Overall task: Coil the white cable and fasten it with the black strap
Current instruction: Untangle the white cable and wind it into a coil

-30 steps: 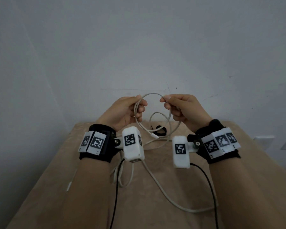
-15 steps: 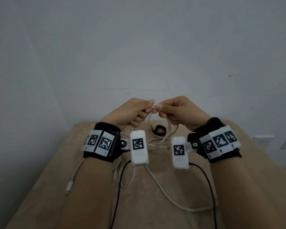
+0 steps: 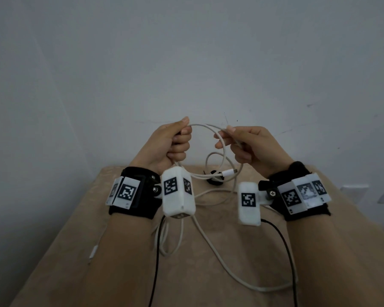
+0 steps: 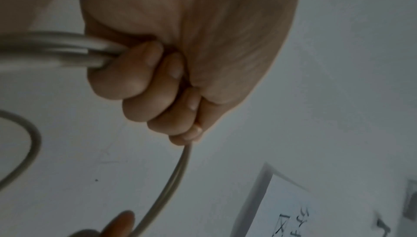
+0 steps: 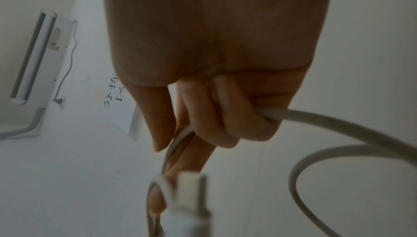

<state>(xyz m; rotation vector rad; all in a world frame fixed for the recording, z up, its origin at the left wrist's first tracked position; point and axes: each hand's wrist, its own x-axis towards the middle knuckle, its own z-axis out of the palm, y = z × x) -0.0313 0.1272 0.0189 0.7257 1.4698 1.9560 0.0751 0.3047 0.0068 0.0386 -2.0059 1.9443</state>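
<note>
Both hands are raised above the beige table (image 3: 231, 251) with the white cable (image 3: 205, 127) arched between them. My left hand (image 3: 175, 142) grips a bundle of cable loops in its fist; the left wrist view shows the fingers (image 4: 144, 84) curled round the strands (image 4: 56, 50). My right hand (image 3: 242, 145) holds the cable, its curled fingers (image 5: 225, 116) round the cable (image 5: 315, 118). A plug end (image 3: 230, 173) dangles below the loops. The black strap (image 3: 214, 181) lies on the table behind them. More cable (image 3: 226, 271) trails across the table.
A grey wall rises right behind the table. The other white plug (image 3: 93, 251) lies near the table's left edge. Black wires (image 3: 286, 247) run from the wrist cameras toward me. White wall sockets (image 3: 350, 191) sit at the right.
Half a second ago the hands were pinched together. They have since moved apart, drawing a new arc of cable between them, and the plug end has dropped lower.
</note>
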